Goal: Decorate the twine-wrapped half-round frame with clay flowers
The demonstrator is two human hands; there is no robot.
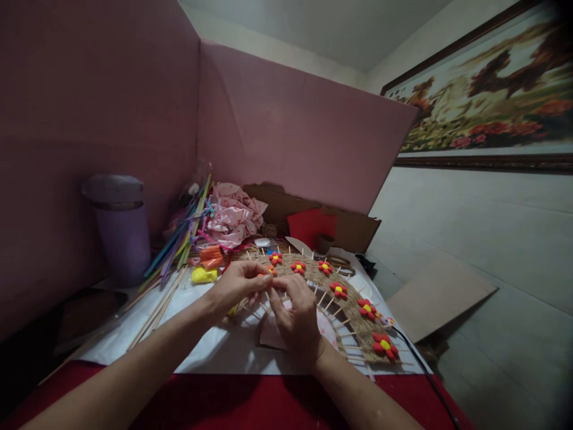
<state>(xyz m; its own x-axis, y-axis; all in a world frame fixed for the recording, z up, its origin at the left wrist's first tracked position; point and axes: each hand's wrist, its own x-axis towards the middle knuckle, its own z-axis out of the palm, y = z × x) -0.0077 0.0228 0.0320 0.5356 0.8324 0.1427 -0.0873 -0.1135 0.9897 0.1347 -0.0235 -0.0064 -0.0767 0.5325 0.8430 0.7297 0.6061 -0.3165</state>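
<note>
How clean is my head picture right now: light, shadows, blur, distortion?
Head view: dim light, darkest at the lower left; soft shadows on the white sheet near the bare left hand and bare right hand; detail between the hands too small to read; tall purple bin soft-edged; brown-framed horse painting slanted, likely stretched by the wide lens.

A pink panel [295, 131] stands at the back and another pink panel [94, 95] at the left, under a pale ceiling [313, 24]. A framed picture [492, 89] hangs on the whitish right wall [510, 239]; the light is dim.
</note>
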